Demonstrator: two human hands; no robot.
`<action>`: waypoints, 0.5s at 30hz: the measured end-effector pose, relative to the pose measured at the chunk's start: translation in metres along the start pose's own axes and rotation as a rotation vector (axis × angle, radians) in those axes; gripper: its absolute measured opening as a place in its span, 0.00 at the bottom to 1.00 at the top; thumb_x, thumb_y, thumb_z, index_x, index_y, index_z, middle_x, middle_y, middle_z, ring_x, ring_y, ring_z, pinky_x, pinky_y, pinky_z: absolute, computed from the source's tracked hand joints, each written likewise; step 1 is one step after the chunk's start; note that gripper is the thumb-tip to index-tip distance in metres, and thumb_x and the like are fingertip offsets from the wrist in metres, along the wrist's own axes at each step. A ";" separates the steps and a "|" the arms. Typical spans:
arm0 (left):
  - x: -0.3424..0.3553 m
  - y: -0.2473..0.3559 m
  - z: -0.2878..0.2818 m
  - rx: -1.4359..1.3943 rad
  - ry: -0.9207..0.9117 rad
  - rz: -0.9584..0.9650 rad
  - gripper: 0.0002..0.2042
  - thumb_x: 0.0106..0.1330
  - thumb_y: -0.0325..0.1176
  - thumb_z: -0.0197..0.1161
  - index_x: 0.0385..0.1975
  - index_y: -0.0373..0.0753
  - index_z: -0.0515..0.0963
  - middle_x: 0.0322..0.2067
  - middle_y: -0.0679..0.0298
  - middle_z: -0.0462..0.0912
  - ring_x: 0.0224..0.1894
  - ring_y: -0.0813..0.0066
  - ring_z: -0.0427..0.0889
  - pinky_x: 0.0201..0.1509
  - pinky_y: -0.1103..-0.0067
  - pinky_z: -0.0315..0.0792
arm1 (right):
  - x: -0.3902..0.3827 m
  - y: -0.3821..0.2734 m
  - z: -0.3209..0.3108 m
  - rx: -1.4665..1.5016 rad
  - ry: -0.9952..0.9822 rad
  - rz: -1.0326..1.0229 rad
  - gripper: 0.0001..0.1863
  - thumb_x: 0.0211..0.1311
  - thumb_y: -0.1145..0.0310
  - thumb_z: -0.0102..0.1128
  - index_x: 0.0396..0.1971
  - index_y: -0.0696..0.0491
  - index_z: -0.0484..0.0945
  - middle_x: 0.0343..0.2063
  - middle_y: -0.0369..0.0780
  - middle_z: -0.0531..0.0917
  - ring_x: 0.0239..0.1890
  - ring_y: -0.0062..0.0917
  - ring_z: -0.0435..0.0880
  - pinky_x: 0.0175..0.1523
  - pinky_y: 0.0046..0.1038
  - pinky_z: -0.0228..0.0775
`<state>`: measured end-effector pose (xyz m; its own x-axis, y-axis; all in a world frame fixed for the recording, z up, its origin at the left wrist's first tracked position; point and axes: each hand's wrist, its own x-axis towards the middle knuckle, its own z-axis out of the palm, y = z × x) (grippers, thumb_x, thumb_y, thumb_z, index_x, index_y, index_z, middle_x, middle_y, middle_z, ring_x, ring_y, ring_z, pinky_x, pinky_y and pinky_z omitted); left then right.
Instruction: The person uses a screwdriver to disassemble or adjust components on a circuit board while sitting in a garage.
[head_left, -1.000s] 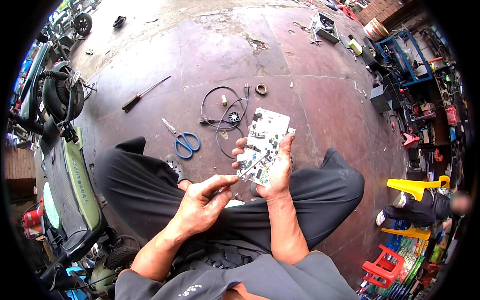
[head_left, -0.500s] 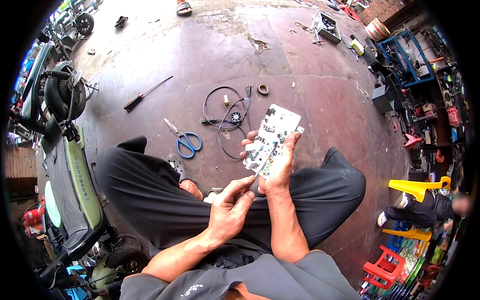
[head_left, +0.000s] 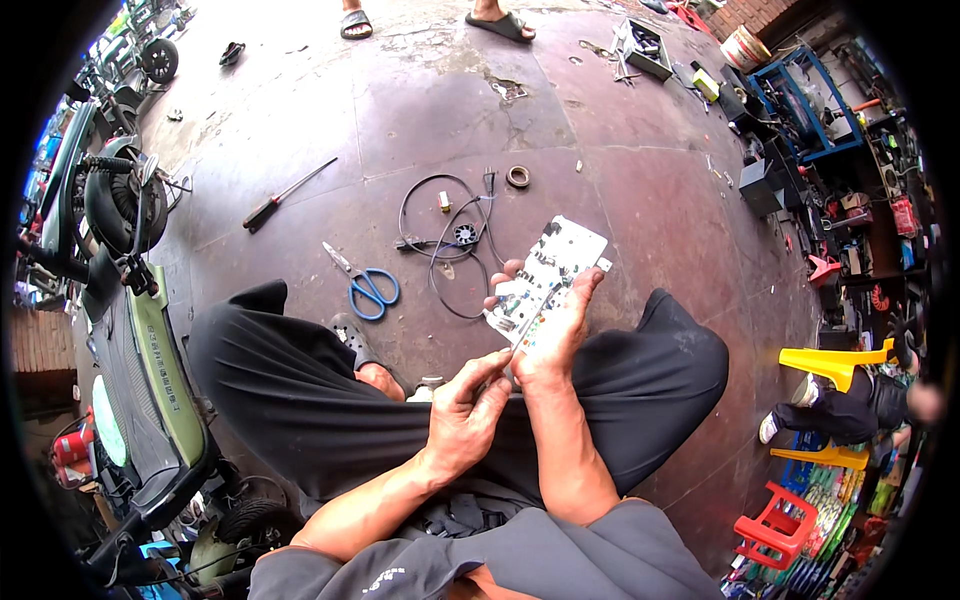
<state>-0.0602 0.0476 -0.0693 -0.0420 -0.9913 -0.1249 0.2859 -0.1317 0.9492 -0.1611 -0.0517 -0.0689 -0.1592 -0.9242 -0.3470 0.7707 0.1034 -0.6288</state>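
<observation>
My right hand (head_left: 556,340) lies palm up under a white circuit board (head_left: 566,245) with small components on it. Its fingers curl round the board's left edge and its thumb rests at the right edge. My left hand (head_left: 466,408) pinches a thin, dark, rod-like tool (head_left: 535,318) that slants up over the board; its grip end is hidden in the fingers, so its exact kind is unclear. Beyond my hands on the floor lie a black cable with a plug (head_left: 490,183), a small round black fan (head_left: 465,235) and blue-handled scissors (head_left: 370,292).
A screwdriver (head_left: 265,212) lies farther left, a tape roll (head_left: 517,177) past the cable. A scooter (head_left: 165,370) stands at left. At right are a blue metal frame (head_left: 805,105), a red stool (head_left: 775,525) and a person on a yellow chair (head_left: 830,368). Sandalled feet (head_left: 500,27) stand far ahead.
Another sandalled foot has come into view at the far edge. My view has shifted slightly. Both hands keep their holds, the tool still over the board.
</observation>
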 end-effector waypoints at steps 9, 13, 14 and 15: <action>0.009 0.036 -0.020 0.097 -0.085 -0.160 0.15 0.67 0.21 0.58 0.53 0.34 0.75 0.30 0.74 0.75 0.29 0.90 0.68 0.32 0.89 0.64 | 0.000 -0.002 -0.005 -0.041 -0.102 0.074 0.38 0.67 0.32 0.32 0.51 0.54 0.71 0.36 0.46 0.82 0.35 0.37 0.84 0.33 0.40 0.81; 0.011 0.046 -0.025 0.038 -0.106 -0.192 0.15 0.67 0.23 0.58 0.54 0.34 0.75 0.29 0.73 0.75 0.27 0.90 0.67 0.29 0.90 0.63 | 0.001 -0.002 -0.003 -0.086 -0.168 0.059 0.39 0.67 0.32 0.32 0.51 0.55 0.71 0.37 0.46 0.82 0.35 0.36 0.84 0.33 0.39 0.81; 0.011 0.047 -0.025 0.015 -0.105 -0.214 0.15 0.68 0.23 0.58 0.54 0.34 0.75 0.28 0.73 0.74 0.26 0.90 0.67 0.27 0.90 0.61 | 0.001 -0.002 -0.003 -0.095 -0.184 0.055 0.39 0.67 0.32 0.32 0.51 0.55 0.71 0.37 0.46 0.82 0.35 0.36 0.84 0.33 0.39 0.81; 0.011 0.048 -0.025 -0.008 -0.103 -0.237 0.15 0.68 0.23 0.58 0.54 0.34 0.75 0.27 0.73 0.74 0.24 0.90 0.66 0.26 0.90 0.60 | 0.001 -0.003 -0.002 -0.109 -0.186 0.042 0.39 0.67 0.32 0.32 0.51 0.55 0.71 0.37 0.46 0.82 0.35 0.36 0.84 0.33 0.38 0.81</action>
<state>-0.0232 0.0307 -0.0323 -0.2062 -0.9272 -0.3129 0.2635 -0.3605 0.8948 -0.1647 -0.0517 -0.0689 -0.0044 -0.9691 -0.2466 0.7014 0.1728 -0.6915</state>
